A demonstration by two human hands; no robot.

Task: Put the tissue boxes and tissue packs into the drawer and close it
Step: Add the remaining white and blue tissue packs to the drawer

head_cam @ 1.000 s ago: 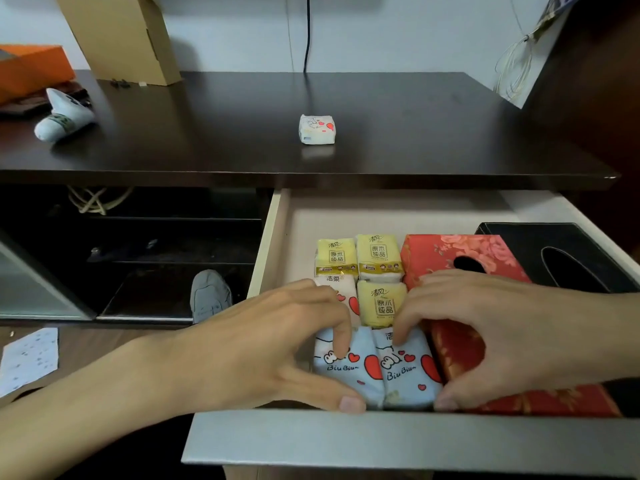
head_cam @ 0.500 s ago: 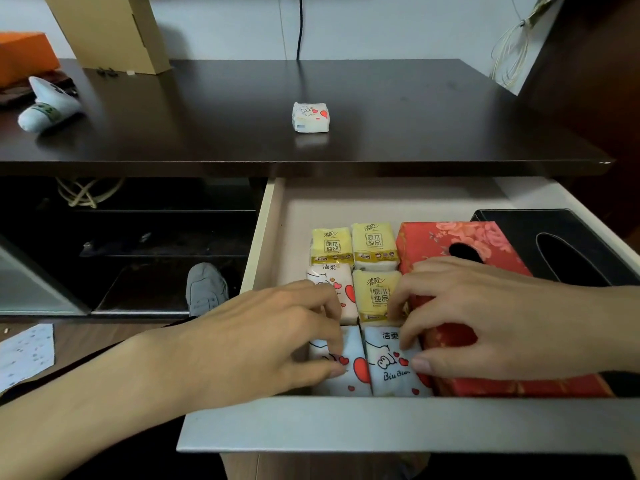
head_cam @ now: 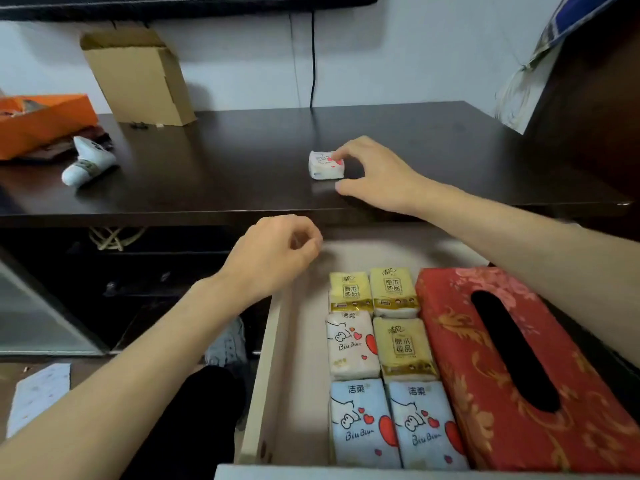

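Note:
A small white tissue pack point(head_cam: 323, 166) with red hearts lies on the dark desk top point(head_cam: 225, 168). My right hand point(head_cam: 377, 174) reaches over it; the fingertips touch its top right and the thumb sits just off its front corner. My left hand point(head_cam: 273, 254) hovers loosely curled and empty over the back left corner of the open drawer point(head_cam: 298, 341). Inside lie three yellow packs point(head_cam: 393, 289), a white pack point(head_cam: 349, 344), two blue packs point(head_cam: 360, 420) and a red flowered tissue box point(head_cam: 460, 358). My right forearm hides the drawer's right side.
A cardboard box point(head_cam: 138, 77) stands at the back left of the desk, with an orange box point(head_cam: 41, 119) and a white bundle point(head_cam: 90, 162) further left. A black cable point(head_cam: 313, 57) hangs down the wall. Dark shelves lie left of the drawer.
Both hands have left the packs in the drawer. My right hand has gone up to the white pack on the desk; my left has lifted to the drawer's back left corner.

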